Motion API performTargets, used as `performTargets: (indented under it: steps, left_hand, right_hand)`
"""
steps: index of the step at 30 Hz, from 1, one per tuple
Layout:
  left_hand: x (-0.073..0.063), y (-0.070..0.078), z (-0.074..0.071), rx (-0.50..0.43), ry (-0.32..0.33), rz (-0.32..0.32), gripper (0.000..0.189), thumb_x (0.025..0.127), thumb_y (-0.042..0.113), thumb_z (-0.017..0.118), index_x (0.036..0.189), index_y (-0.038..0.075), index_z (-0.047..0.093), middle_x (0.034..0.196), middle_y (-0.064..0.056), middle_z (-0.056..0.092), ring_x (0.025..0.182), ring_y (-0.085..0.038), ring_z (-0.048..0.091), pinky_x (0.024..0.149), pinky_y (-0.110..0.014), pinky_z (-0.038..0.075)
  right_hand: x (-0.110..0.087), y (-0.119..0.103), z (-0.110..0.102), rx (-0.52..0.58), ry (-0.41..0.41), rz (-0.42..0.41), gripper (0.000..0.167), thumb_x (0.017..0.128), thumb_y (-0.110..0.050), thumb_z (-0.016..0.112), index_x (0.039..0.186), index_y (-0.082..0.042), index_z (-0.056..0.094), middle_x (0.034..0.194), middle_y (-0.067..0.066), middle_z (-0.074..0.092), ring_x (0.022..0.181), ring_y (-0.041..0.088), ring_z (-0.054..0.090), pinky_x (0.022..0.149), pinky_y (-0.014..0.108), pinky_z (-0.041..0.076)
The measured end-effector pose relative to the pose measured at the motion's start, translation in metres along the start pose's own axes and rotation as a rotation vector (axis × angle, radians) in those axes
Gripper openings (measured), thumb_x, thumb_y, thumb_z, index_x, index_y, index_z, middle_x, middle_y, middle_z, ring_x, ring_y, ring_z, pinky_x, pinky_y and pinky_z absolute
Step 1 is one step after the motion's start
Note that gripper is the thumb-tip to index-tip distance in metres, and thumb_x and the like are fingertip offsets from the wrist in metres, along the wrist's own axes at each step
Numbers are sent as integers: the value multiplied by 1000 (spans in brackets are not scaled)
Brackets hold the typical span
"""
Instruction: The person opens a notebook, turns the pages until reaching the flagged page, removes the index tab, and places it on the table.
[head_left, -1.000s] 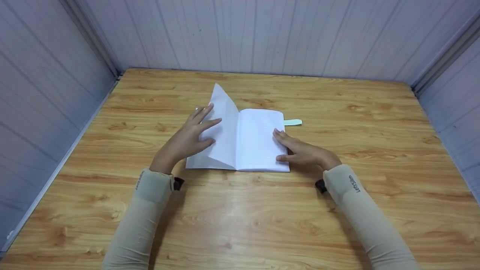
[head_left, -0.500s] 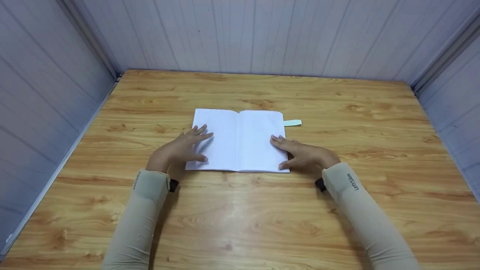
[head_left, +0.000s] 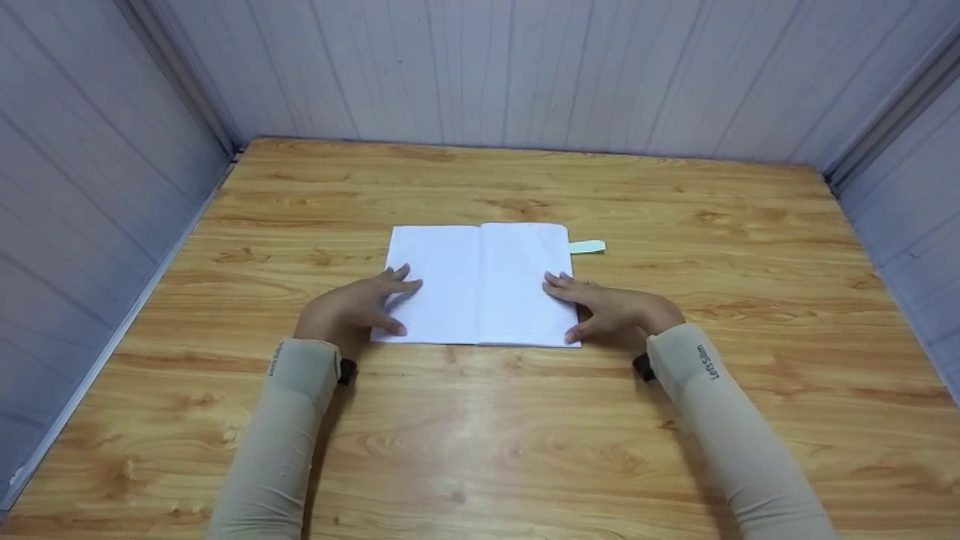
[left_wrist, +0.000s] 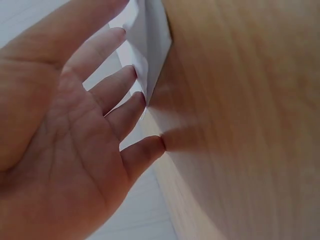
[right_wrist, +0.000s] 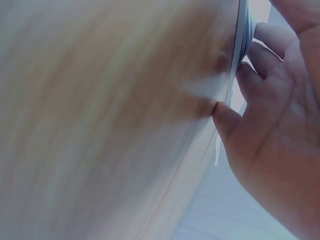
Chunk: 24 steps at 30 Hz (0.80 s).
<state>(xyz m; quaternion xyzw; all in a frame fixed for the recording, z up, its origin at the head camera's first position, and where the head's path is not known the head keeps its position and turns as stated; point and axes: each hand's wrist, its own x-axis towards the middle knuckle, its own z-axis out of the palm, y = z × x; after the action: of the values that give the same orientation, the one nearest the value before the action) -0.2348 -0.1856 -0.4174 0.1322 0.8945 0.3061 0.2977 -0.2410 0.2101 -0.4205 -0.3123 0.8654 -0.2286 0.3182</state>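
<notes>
A notebook (head_left: 514, 300) lies spread out flat before me, near the middle of the bench (head_left: 465, 435), its two white pages facing up and its centre fold running away from me. My left hand (head_left: 356, 304) rests at the near part of the left page's outer edge, fingers spread and relaxed, thumb apart from them close to the near corner. My right hand (head_left: 615, 306) mirrors it at the right page's outer edge, also spread and relaxed, with the fingertips on the paper and the thumb at the near corner. From the left wrist I see the little finger (left_wrist: 145, 152) reaching past the paper to the bench; the right wrist view shows stacked page edges (right_wrist: 242, 37) beside my fingertips. A pale green strip (head_left: 587, 247) sticks out from the notebook's right side, beyond my right hand. The bench has a wood-grain top, and pale panelled walls (head_left: 480, 71) stand behind it and along both sides. Beige sleeves (head_left: 262, 442) cover my forearms, and a small black object (head_left: 643, 367) shows at each wrist.
</notes>
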Motion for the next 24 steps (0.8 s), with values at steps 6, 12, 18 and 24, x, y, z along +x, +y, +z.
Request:
performTargets:
  steps: [6,12,18,24]
  left_hand:
    - [-3,2,3,-140,18,-39,83,81,10,75,149,30,33,162,12,3,150,-18,-7,121,-47,-2]
    - [-4,2,3,-141,24,-54,81,81,9,75,148,31,35,162,12,4,150,-18,-6,121,-47,0]
    - [-4,3,3,-166,25,-54,80,81,8,75,148,31,37,162,13,5,150,-18,-5,121,-46,-1]
    - [-4,2,2,-168,18,-57,80,81,9,74,148,31,36,162,12,3,150,-20,-7,121,-48,-2]
  right_hand:
    - [-1,0,1,15,18,0,88,89,-31,67,155,-15,12,163,1,-4,150,26,-7,120,53,5]
    - [-2,0,3,27,17,21,88,88,-33,67,155,-19,11,163,-2,-5,150,23,-7,121,51,5]
    - [-3,-2,1,34,19,26,88,88,-33,68,155,-18,12,163,-2,-5,150,24,-7,120,52,4]
    - [-2,-1,0,36,15,28,88,88,-33,67,155,-18,12,163,-2,-5,150,24,-8,120,51,4]
